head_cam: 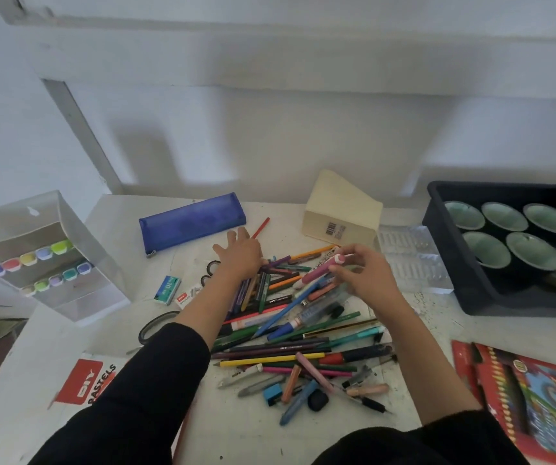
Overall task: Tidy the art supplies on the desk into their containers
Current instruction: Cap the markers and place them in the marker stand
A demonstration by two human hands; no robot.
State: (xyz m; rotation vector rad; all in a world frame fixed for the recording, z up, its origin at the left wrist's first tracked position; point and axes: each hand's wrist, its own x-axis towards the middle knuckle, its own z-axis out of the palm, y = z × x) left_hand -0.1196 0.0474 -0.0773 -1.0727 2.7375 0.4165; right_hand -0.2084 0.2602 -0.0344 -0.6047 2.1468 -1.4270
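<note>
The right grip is closed in a pinch: thumb and curled fingertips hold a pink marker by its white-capped end, lifted just above the heap of pens and pencils that sprawls across the middle of the white surface. The left grip is wide open, palm down, fingers straight and spread, holding nothing. It sits at the heap's 11 o'clock edge, though from here I cannot tell whether it rests on the pencils or hovers over them. Its fingertips point at the blue pencil case, also at 11 o'clock and just beyond them. A clear marker box stands at 9 o'clock and a black tray at 2 o'clock.
</note>
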